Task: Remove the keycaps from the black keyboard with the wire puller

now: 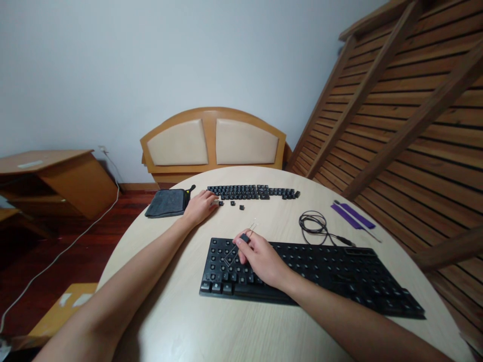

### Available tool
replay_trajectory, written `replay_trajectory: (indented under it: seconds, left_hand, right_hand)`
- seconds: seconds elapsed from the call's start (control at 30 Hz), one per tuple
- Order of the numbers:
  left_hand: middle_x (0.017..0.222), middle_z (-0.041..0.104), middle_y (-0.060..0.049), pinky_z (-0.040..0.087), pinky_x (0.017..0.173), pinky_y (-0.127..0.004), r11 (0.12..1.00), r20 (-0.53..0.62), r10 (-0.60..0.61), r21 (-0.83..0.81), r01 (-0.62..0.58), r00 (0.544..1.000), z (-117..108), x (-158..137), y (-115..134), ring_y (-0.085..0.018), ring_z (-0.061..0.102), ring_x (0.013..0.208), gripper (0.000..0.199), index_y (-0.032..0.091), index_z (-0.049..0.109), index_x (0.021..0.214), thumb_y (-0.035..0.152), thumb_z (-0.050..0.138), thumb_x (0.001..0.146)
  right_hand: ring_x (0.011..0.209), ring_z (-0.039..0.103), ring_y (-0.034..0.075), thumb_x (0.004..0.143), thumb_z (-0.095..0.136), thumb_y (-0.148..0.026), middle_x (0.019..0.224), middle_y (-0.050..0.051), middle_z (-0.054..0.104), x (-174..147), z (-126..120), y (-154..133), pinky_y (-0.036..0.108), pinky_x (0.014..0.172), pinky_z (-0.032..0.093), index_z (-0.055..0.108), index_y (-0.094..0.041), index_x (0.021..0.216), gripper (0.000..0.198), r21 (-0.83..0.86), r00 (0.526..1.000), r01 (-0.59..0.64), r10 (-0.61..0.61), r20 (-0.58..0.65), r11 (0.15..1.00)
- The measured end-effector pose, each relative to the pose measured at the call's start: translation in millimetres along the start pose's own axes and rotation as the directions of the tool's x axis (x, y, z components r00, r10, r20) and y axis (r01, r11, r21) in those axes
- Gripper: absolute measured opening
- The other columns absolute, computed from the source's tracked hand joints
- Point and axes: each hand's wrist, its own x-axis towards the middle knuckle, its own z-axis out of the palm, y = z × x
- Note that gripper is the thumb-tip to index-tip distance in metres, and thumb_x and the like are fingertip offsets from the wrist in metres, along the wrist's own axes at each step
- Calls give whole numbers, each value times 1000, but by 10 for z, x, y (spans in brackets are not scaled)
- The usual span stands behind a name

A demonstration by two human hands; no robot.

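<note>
Black plastic keyboard (pixel 320 266) lies on the pale round table (pixel 219 329).
Right hand (pixel 259 255) grips a black-handled wire puller (pixel 245 238); left hand (pixel 199 206), hold unclear, is between small black keycaps (pixel 241 192) and dark-grey fabric pouch (pixel 166 202), contents hidden.

readable text: none | keyboard (pixel 317 264): pale key legends, too small to read | second bottom-row key from left (pixel 216 287): possibly a Windows logo
</note>
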Motion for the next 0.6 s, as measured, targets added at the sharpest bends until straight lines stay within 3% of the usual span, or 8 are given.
replay_trajectory:
  seconds: [0.27, 0.6]
  left_hand:
    - [109, 66, -9, 50, 89, -37, 998, 0, 63, 8, -63, 998, 27, 88, 12, -26, 56, 104, 18, 21, 69, 102, 27, 57, 91]
    - [110, 65, -11, 49, 92, -41, 999, -19, 19, -49, -20, 1000, 55, 98, 33, -29, 55, 105, 20, 18, 67, 106, 26, 57, 90]
  right_hand:
    - [52, 48, 11, 97, 46, -31, 56, -6, 52, -7, 1, -16, 23, 55, 35, 54, -18, 90, 17, -11, 1000, -20, 20, -7, 1000]
    - [54, 49, 11, 96, 48, -33, 58, -5, 53, -7, -16, -11, 23, 56, 36, 57, -17, 91, 19, -21, 1000, -3, 4, 17, 1000]
